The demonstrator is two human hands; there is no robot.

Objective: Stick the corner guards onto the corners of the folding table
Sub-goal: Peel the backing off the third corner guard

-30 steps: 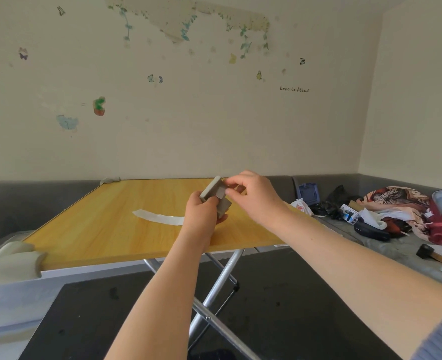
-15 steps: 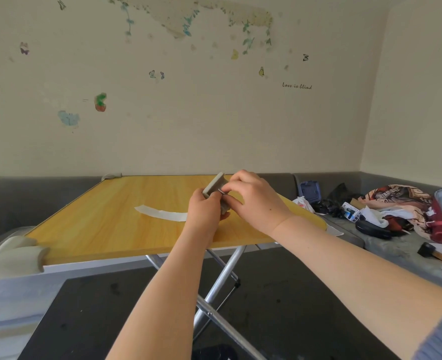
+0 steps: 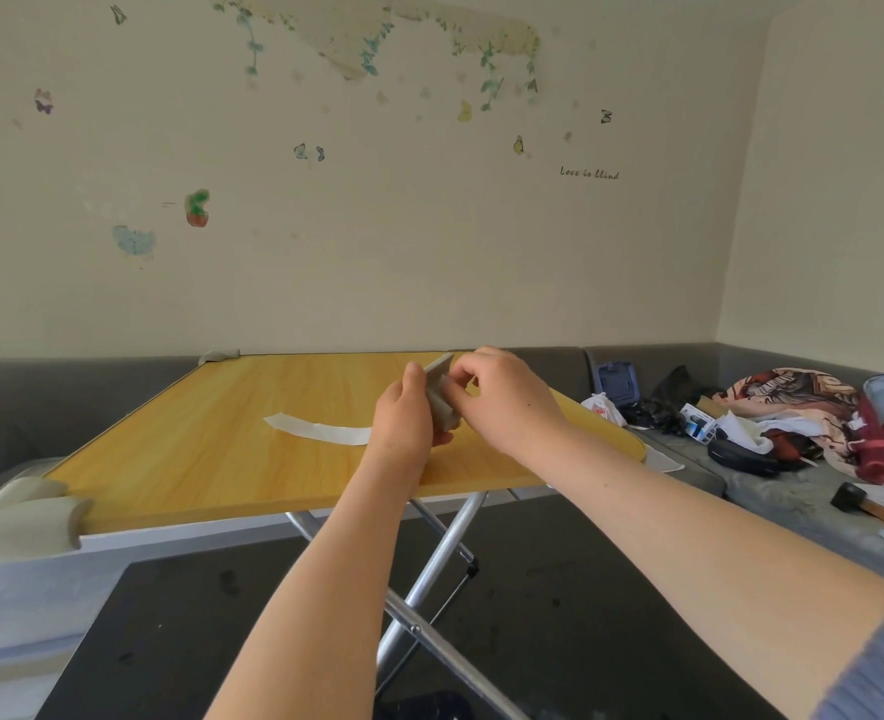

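Left hand (image 3: 403, 423) grip closed on corner guard (image 3: 440, 394), above counter (image 3: 222, 444) | right hand (image 3: 502, 402) pinching its upper edge | judged light, soft foam; hold outer faces, avoid adhesive.

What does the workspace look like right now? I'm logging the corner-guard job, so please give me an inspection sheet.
Surface: folding table, yellow wood top on crossed metal legs.
Job's things: grey corner guard held above the tabletop; fitted guard on the near left corner; another guard on the far left corner; near right corner bare.
Clutter: white paper strip lying on the top.
Hands: left hand grips the held guard; right hand pinches its upper part.
Cables: nothing seen.
Surroundings: grey bench with clothes, bags and a hammer; decal-covered wall.
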